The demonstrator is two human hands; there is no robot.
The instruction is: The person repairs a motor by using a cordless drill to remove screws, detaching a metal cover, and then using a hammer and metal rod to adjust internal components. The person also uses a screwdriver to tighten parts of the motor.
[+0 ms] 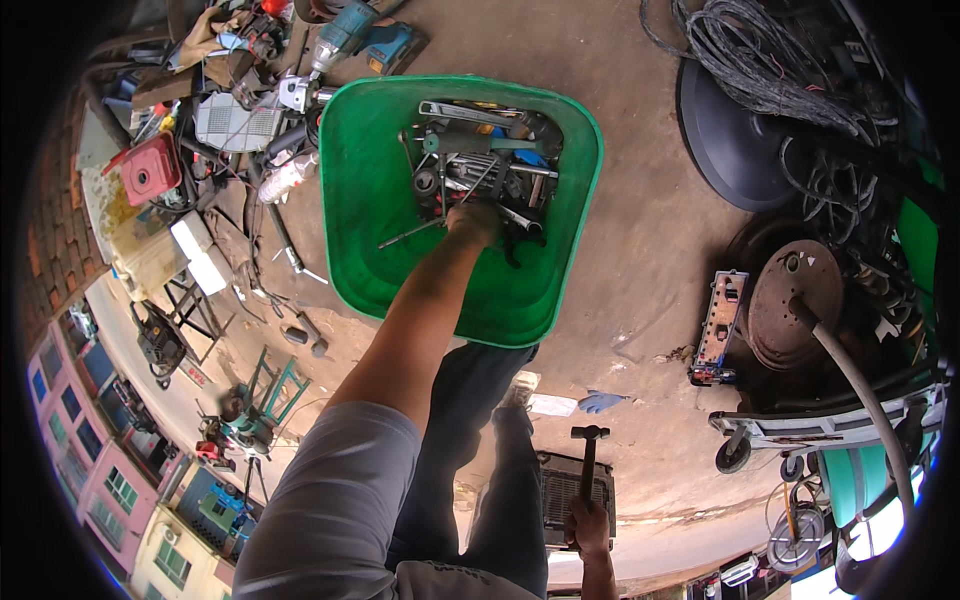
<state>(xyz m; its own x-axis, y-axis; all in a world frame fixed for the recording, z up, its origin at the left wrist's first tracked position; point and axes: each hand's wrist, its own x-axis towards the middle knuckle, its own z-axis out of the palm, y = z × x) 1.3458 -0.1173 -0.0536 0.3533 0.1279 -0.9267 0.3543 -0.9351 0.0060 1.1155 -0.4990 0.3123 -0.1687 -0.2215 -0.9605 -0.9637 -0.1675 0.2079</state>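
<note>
My left hand (476,221) reaches down into a green plastic bin (375,97) at the upper middle. Its fingers are dark and partly hidden among the hand tools, so whether it grips anything is unclear. Around it lie an adjustable wrench (469,112), a tool with a teal body (465,143), a thin metal rod (411,232), a chrome tube-like piece (520,218) and a jumble of metal tools. Low on the right, my right hand (589,527) is closed round the handle of a hammer (589,433), its head pointing away from me, above a dark grated case (561,487).
A teal cordless impact wrench (341,37) and an angle grinder (296,94) lie beyond the bin's left corner. Tools and scrap clutter the left. Coiled cable (750,67), a rusty disc (795,300) and a wheeled cart (817,431) stand right. A blue glove (600,401) lies near my feet.
</note>
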